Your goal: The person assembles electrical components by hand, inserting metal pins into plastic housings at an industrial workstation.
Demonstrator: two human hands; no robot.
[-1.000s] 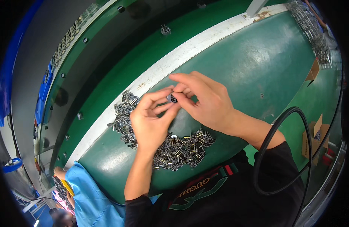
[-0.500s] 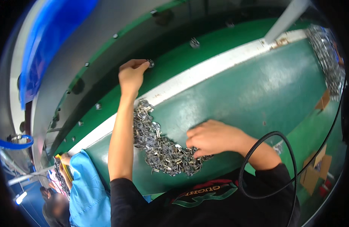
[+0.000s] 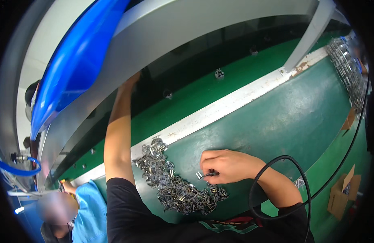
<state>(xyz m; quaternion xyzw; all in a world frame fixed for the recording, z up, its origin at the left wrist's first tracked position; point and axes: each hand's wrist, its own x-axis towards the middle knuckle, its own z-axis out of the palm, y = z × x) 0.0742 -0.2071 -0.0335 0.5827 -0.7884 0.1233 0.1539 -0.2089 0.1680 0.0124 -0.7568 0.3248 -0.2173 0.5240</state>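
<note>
My right hand [image 3: 221,165] is closed, fingertips pinching a small dark part with bright metal prongs [image 3: 200,175] that look like plug pins. Just below it on the green table lies a curved heap of similar pronged parts [image 3: 183,197]. My left arm stretches far forward over the green belt, and my left hand [image 3: 132,78] reaches beneath the edge of a grey hood. Its fingers are in shadow and partly hidden, so what they hold cannot be seen. A few pronged parts, one of them a clear piece [image 3: 219,73], sit spaced along the belt.
A white rail [image 3: 219,107] separates belt and table. The grey hood [image 3: 154,44] overhangs the belt, with a blue sheet [image 3: 79,60] at its left. A black cable [image 3: 251,194] loops by my right arm. A person in a blue sleeve [image 3: 89,210] works at left. More parts [image 3: 347,73] lie far right.
My left hand has moved farther forward, under the hood's edge; the part it held is out of sight. My right hand has lifted off the heap with a pronged part. The view has shifted.
</note>
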